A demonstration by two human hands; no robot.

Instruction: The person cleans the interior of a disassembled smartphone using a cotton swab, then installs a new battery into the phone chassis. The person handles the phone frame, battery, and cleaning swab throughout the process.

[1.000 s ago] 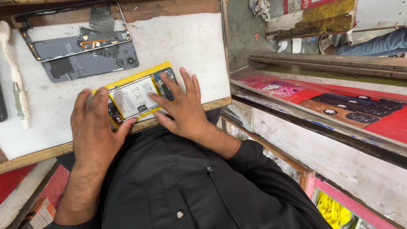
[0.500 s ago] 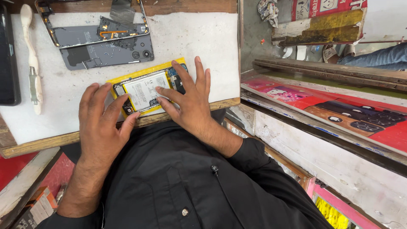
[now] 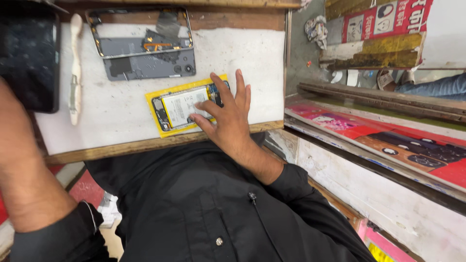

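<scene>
Right hand [image 3: 228, 116] spread flat, fingers pressing an opened yellow-framed smartphone with exposed white battery [image 3: 187, 106] near the front edge of the white worktop [image 3: 242, 53]. Left hand [image 3: 12, 126] raised at the left, grip hidden, cannot tell. Likely risk: phone skidding off that edge under uneven pressure. Grey phone back cover [image 3: 145, 60], cream plastic pry tool [image 3: 75, 68] and dark screen panel [image 3: 29, 53] behind. Red counter [image 3: 388, 140] to the right.
</scene>
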